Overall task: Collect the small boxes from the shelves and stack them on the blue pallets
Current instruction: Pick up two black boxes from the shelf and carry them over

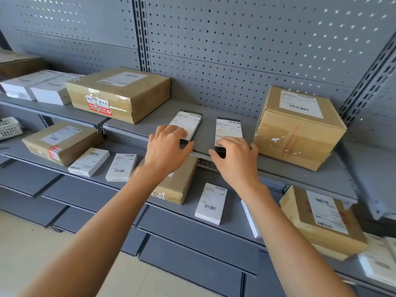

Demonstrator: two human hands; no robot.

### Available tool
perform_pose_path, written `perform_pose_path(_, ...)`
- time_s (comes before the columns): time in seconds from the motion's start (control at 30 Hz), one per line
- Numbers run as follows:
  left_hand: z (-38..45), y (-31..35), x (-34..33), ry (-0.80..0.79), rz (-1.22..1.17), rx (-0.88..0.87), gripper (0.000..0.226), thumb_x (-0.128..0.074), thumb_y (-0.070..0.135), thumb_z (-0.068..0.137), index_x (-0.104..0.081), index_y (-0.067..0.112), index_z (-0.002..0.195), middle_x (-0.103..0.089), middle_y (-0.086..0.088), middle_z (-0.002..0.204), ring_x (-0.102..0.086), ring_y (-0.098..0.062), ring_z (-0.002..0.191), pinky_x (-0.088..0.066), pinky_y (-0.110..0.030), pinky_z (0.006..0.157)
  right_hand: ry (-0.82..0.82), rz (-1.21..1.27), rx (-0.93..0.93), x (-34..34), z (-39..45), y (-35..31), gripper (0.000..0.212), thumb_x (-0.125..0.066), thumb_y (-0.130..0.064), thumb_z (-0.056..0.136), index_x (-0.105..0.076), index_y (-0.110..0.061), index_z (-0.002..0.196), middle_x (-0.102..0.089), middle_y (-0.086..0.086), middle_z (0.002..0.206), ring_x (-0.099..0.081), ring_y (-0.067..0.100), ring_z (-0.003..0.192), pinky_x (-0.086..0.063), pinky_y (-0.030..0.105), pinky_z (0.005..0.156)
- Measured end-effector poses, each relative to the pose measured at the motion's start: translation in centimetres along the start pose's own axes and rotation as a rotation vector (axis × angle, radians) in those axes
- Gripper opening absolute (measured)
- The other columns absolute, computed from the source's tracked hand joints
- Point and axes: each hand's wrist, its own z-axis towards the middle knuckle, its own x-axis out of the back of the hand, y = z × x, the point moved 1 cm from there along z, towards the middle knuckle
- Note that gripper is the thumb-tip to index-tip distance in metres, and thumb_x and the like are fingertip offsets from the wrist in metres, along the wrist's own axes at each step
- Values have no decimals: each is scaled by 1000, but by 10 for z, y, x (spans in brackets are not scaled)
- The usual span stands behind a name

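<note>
Two small black boxes with white shipping labels lie side by side on the upper grey shelf [209, 127]. My left hand [165, 148] grips the near end of the left small box [189, 121], fingers over its label and thumb under its front edge. My right hand [235, 159] grips the near end of the right small box [229, 127], which overhangs the shelf's front edge, with my thumb on its left side. Both boxes still rest on the shelf. No blue pallet is in view.
Large cardboard boxes flank the two small ones, on the left [120, 93] and on the right [297, 125]. The lower shelf holds small white boxes [89, 161] [121, 167] [211, 203] and several cardboard parcels [62, 142]. White boxes [36, 86] sit far left. A pegboard wall stands behind.
</note>
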Motion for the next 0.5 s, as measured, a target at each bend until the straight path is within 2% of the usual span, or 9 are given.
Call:
perform_pose_path(0.07,-5,-4,2,15,-17,-1,36,-61,46,92,-67,21,118,-63,2,131,-45,-26,131,-40,-48,102,13,28,-23,-1,-7,-5,28,-68,-44,89,-70,-22,106,-68,-9,111,-55,20,114,-41,57,101)
perform_pose_path(0.13,-5,-3,2,9,-20,16,39,-63,42,91,-66,21,124,-63,3,132,-46,-28,131,-41,-49,102,27,86,-16,-3,-7,-2,27,-70,-40,88,-68,-17,102,-67,-5,107,-55,22,109,-50,49,89)
perform_pose_path(0.2,-8,-4,5,2,-28,22,43,-62,39,90,-65,21,129,-63,3,134,-49,-31,129,-44,-50,102,51,100,-11,-4,-11,-1,22,-71,-34,87,-66,-15,99,-66,-4,103,-56,23,105,-52,45,82)
perform_pose_path(0.33,-15,-7,11,-3,-32,22,41,-61,37,89,-69,23,126,-63,3,134,-55,-34,121,-49,-49,96,110,88,1,-5,-20,-2,20,-71,-27,87,-64,-16,102,-68,-4,105,-58,23,107,-53,44,82)
perform_pose_path(0.5,-20,-8,18,-23,-46,42,43,-63,40,89,-68,26,129,-59,0,139,-54,-34,124,-51,-51,96,96,2,15,-3,-29,0,27,-63,-32,90,-68,-17,112,-65,-4,110,-56,23,110,-53,45,84)
